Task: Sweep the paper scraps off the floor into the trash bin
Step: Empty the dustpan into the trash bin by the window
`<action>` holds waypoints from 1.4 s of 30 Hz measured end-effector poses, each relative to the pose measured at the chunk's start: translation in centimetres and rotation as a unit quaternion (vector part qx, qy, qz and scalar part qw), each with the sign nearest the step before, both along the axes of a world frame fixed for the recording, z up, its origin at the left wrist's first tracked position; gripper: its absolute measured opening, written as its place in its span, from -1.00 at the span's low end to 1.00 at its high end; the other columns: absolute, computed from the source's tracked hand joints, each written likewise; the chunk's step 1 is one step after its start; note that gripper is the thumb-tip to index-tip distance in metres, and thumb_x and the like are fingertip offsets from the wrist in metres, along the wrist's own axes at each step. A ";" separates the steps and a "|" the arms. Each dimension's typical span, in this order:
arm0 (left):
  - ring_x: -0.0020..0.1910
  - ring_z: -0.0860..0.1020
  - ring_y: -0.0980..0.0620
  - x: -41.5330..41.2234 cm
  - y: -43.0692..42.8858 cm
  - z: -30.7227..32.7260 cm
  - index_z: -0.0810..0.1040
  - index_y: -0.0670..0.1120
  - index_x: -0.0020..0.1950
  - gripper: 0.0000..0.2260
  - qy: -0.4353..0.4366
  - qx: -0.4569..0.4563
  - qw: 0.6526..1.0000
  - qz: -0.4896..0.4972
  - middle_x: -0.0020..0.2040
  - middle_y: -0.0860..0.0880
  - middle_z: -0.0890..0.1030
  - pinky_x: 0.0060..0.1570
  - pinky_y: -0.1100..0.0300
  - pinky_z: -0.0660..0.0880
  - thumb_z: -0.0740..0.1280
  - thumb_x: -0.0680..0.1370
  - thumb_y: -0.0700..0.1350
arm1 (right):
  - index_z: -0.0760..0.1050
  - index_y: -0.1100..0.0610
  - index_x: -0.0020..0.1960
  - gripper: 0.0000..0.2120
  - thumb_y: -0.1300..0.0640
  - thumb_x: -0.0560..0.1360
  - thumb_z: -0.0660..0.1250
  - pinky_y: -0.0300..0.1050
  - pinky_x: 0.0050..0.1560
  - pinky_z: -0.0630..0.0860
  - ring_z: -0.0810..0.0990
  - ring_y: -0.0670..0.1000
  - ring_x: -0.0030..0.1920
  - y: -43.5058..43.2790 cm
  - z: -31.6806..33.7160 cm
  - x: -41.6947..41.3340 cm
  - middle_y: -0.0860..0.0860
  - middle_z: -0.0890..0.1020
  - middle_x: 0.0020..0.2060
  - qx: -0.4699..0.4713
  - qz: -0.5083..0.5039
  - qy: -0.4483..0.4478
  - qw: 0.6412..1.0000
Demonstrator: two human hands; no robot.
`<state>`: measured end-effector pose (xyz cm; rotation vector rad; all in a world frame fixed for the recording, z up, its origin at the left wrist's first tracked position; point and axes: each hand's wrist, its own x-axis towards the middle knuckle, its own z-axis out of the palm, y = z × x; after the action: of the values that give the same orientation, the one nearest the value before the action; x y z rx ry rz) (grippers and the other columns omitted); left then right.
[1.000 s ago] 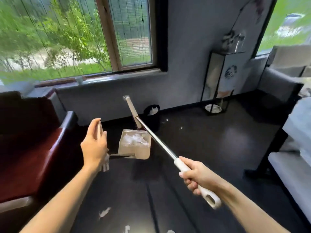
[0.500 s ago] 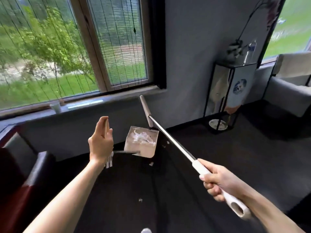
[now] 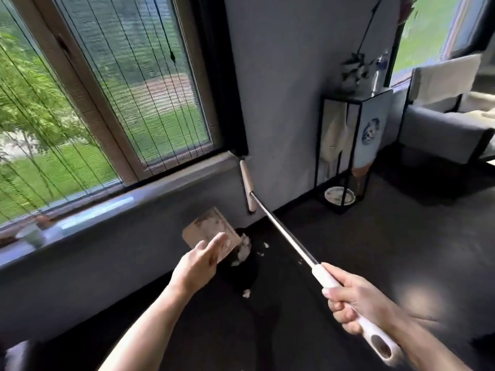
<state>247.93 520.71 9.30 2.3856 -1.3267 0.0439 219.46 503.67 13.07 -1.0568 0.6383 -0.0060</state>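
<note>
Right hand (image 3: 359, 303) is wrapped tight round the white grip of my broom (image 3: 281, 230), its head up far ahead. Left hand (image 3: 199, 263) has straight fingers (image 3: 218, 241) close together; I cannot tell how it holds the dustpan (image 3: 206, 228), tipped just past its fingertips over the trash bin (image 3: 241, 274). Paper scraps (image 3: 246, 293) lie on the floor (image 3: 375, 236) right of that wrist.

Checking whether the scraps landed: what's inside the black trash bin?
White paper scraps show inside the trash bin, under the tilted dustpan. The dustpan and left hand cover the rest of its inside.
</note>
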 end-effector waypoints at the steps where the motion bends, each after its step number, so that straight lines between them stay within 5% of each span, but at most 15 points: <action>1: -0.13 0.58 -0.28 0.4 -0.5 -0.3 0.18 0.32 0.38 -0.48 -0.009 0.025 1.000 -0.015 0.00 -0.12 0.55 -0.13 -0.06 0.53 0.24 0.58 -0.17 | 0.39 -0.05 0.23 -0.59 0.39 0.55 0.17 -0.34 -0.66 0.24 0.28 -0.10 -0.60 -0.4 -0.1 0.3 0.02 0.37 -0.51 0.006 -0.011 0.008 1.000; 4: -0.18 0.58 -0.21 0.3 -1.8 -0.6 0.14 0.31 0.36 -0.56 -0.024 0.056 0.996 -0.070 -0.07 -0.08 0.52 -0.15 -0.02 0.55 0.24 0.60 -0.02 | 0.41 -0.02 0.20 -0.63 0.39 0.55 0.18 -0.33 -0.65 0.24 0.28 -0.11 -0.58 -2.0 -0.1 0.2 0.01 0.38 -0.51 0.008 -0.025 0.018 1.000; 7: -0.13 0.60 -0.16 -0.1 -2.9 -0.1 0.29 0.18 0.46 -0.47 -0.038 0.097 0.991 -0.088 -0.05 -0.04 0.51 -0.13 0.04 0.53 -0.04 0.52 0.29 | 0.43 0.04 0.12 -0.70 0.40 0.55 0.17 -0.33 -0.65 0.22 0.27 -0.12 -0.59 -3.2 -0.1 0.6 0.01 0.36 -0.49 -0.006 -0.037 0.038 0.999; 9: -0.07 0.60 -0.16 -0.5 -3.5 0.1 0.28 0.19 0.47 -0.43 -0.030 0.118 0.988 -0.100 -0.01 -0.02 0.53 -0.07 0.05 0.52 -0.12 0.52 0.30 | 0.40 0.10 0.16 -0.71 0.40 0.55 0.16 -0.33 -0.65 0.21 0.26 -0.13 -0.60 -3.8 -0.1 1.0 0.02 0.34 -0.47 -0.025 -0.039 0.044 0.998; 13: 0.01 0.59 -0.08 -2.3 -4.8 1.1 0.13 0.30 0.49 -0.58 0.024 0.091 0.985 -0.147 0.04 0.04 0.61 0.01 0.11 0.49 0.09 0.65 0.08 | 0.30 0.05 0.06 -0.73 0.41 0.55 0.13 -0.35 -0.67 0.20 0.25 -0.16 -0.61 -5.0 0.2 2.0 0.02 0.30 -0.44 -0.020 -0.047 0.033 0.998; 16: -0.31 0.56 0.03 -3.3 -5.8 1.3 -0.20 0.34 0.49 -0.36 0.115 0.116 0.982 -0.092 -0.28 0.15 0.55 -0.05 0.13 0.49 0.19 0.60 0.12 | 0.29 0.04 0.05 -0.73 0.41 0.56 0.13 -0.35 -0.67 0.19 0.25 -0.16 -0.60 -5.4 0.2 2.0 0.01 0.30 -0.44 -0.013 -0.051 0.023 0.998; 19: -0.46 0.52 0.12 -4.3 -6.6 0.7 0.03 0.19 0.54 -0.36 0.166 0.194 0.967 -0.020 -0.28 0.07 0.48 -0.26 0.16 0.56 0.23 0.53 0.24 | 0.30 0.05 0.06 -0.74 0.40 0.56 0.13 -0.35 -0.67 0.20 0.26 -0.17 -0.59 -5.8 0.3 1.5 0.00 0.30 -0.44 -0.008 -0.046 0.013 0.999; 21: -0.42 0.53 0.11 -5.3 -7.1 0.2 0.30 0.12 0.43 -0.48 0.104 0.242 0.965 -0.017 -0.23 0.06 0.47 -0.42 0.23 0.47 0.20 0.53 0.28 | 0.32 0.06 0.07 -0.75 0.39 0.56 0.13 -0.35 -0.67 0.20 0.26 -0.17 -0.59 -6.1 0.5 1.2 0.00 0.30 -0.44 -0.006 -0.042 0.008 0.999; 23: -0.22 0.58 -0.03 -6.1 -7.8 -0.4 0.36 0.09 0.37 -0.51 0.018 0.260 0.965 -0.029 -0.17 -0.01 0.53 -0.34 0.18 0.39 0.18 0.52 0.29 | 0.33 0.06 0.08 -0.75 0.39 0.57 0.13 -0.35 -0.67 0.20 0.26 -0.17 -0.59 -6.2 0.7 1.0 0.00 0.30 -0.44 -0.007 -0.038 0.006 0.999; 26: -0.05 0.61 -0.19 -7.0 -8.4 -1.9 0.30 0.07 0.43 -0.43 -0.084 0.296 0.950 -0.063 -0.01 -0.13 0.62 -0.24 0.11 0.39 0.13 0.50 0.33 | 0.35 0.08 0.09 -0.76 0.38 0.57 0.13 -0.34 -0.66 0.22 0.26 -0.17 -0.59 -6.3 0.8 0.4 0.01 0.30 -0.42 -0.008 -0.026 0.003 1.000; 35: -0.14 0.64 -0.10 -7.0 -6.6 -3.9 0.04 -0.04 0.56 -0.31 -0.245 0.371 0.882 -0.157 -0.11 -0.05 0.66 -0.46 0.18 0.25 -0.02 0.56 0.33 | 0.33 0.06 0.10 -0.74 0.39 0.57 0.13 -0.34 -0.67 0.21 0.26 -0.16 -0.60 -6.0 0.3 -0.4 0.01 0.31 -0.44 0.017 -0.007 -0.004 1.000; 42: -0.20 0.64 -0.06 -7.4 -5.5 -3.3 0.00 -0.05 0.57 -0.30 -0.273 0.375 0.868 -0.177 -0.15 -0.02 0.66 -0.56 0.21 0.08 -0.04 0.56 0.34 | 0.33 0.11 0.03 -0.82 0.38 0.57 0.14 -0.34 -0.66 0.24 0.28 -0.17 -0.61 -5.5 -0.3 0.2 0.01 0.33 -0.45 0.014 0.005 0.000 1.000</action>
<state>240.55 515.21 6.03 2.7991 -2.3997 0.1241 219.67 498.13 12.81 -1.0337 0.6312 0.0122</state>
